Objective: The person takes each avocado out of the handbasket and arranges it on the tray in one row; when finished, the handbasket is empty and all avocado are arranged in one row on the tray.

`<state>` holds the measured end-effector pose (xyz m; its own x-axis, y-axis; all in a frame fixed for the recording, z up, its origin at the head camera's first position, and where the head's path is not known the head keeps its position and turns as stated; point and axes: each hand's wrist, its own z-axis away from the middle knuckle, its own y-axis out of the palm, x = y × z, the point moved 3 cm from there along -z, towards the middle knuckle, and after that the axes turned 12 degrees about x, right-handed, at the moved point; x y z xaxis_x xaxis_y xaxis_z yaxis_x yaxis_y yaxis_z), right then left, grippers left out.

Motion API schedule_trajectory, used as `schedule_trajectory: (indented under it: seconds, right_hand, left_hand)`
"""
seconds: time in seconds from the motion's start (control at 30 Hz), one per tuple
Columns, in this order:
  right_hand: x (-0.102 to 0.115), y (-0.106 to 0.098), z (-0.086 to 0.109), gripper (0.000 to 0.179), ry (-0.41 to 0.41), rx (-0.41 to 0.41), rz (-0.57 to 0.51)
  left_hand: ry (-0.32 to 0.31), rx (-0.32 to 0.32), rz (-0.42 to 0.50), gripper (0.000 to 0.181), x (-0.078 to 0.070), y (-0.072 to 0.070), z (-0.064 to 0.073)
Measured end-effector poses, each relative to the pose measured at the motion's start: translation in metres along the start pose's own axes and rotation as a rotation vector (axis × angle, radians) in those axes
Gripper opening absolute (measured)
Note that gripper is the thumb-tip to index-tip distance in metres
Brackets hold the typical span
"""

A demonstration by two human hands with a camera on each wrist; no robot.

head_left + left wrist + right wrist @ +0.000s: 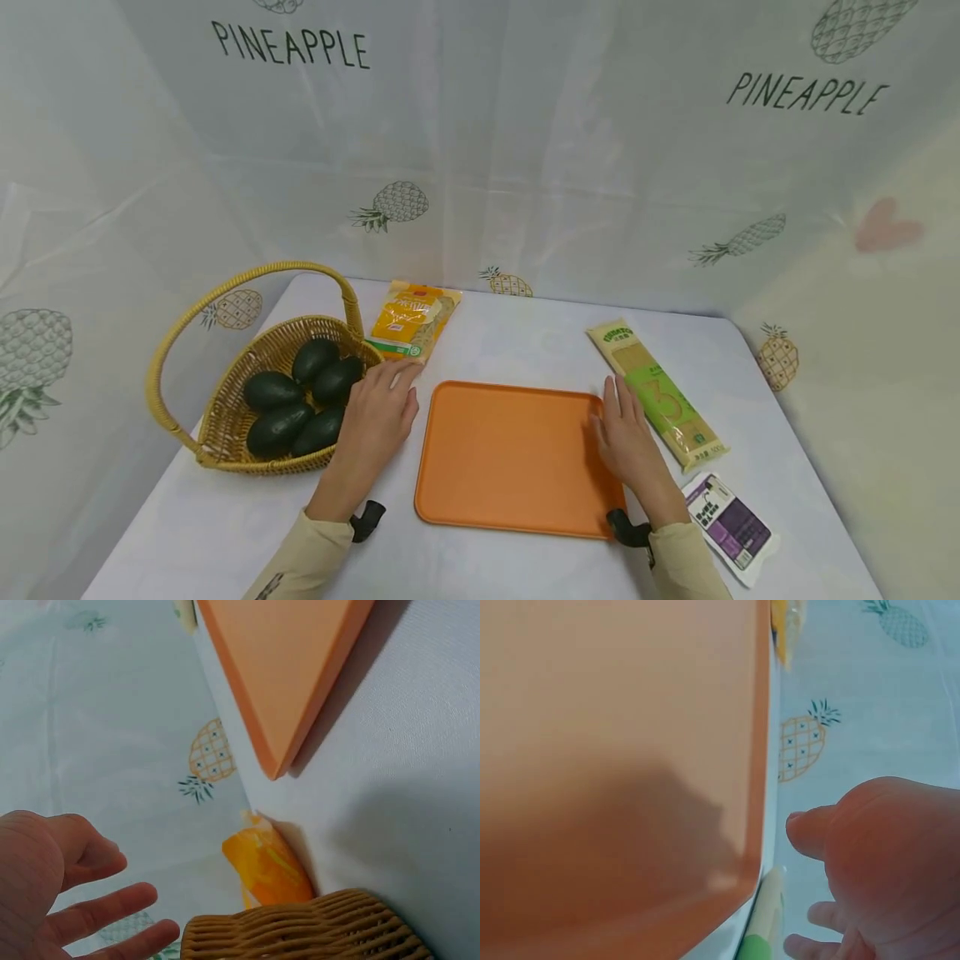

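Observation:
My left hand [377,414] hovers by the right rim of a wicker basket [217,417], its fingers loosely extended and holding nothing. Several dark green avocados [279,429] lie in that basket. In the left wrist view the fingers [112,907] are spread beside the woven rim. My right hand [626,437] is over the right edge of an orange tray [517,458], fingers extended and nothing in them. Just right of it lies a long pack of noodles [660,396] with a green label. The right wrist view shows the thumb [810,829] apart from the other fingers.
An orange and yellow food packet [415,321] lies behind the basket's right side. A white and purple packet [727,525] is at the front right. The basket's tall handle [247,271] arches up at the left. A pineapple-print curtain [525,150] stands behind the white table [525,333].

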<state>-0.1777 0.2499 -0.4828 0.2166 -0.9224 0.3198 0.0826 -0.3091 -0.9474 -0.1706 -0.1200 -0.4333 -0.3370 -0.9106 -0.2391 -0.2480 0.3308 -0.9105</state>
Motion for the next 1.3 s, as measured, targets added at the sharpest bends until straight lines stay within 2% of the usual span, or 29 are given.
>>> schedule_trajectory:
  seconds: [0.27, 0.63, 0.93, 1.1, 1.17, 1.3]
  right_hand:
    - [-0.007, 0.005, 0.01, 0.055, 0.021, -0.019, 0.032]
    - [-0.019, 0.007, 0.023, 0.055, 0.08, 0.067, -0.01]
    - [-0.019, 0.003, 0.036, 0.05, 0.093, 0.11, 0.003]
    - [-0.015, 0.003, 0.048, 0.048, 0.086, 0.115, 0.028]
    - [-0.014, 0.003, 0.052, 0.048, 0.086, 0.116, 0.029]
    - [-0.013, 0.005, 0.059, 0.049, 0.109, 0.146, 0.024]
  left_hand:
    - [-0.066, 0.055, -0.08, 0.04, 0.012, -0.009, 0.012]
    - [-0.172, 0.164, -0.027, 0.034, 0.035, -0.026, 0.027]
    - [-0.207, 0.271, -0.036, 0.04, 0.051, -0.041, 0.041]
    - [-0.195, 0.304, -0.044, 0.042, 0.055, -0.045, 0.044]
    - [-0.191, 0.336, -0.016, 0.042, 0.058, -0.046, 0.045]
    - [-0.201, 0.467, 0.094, 0.039, 0.065, -0.045, 0.042]
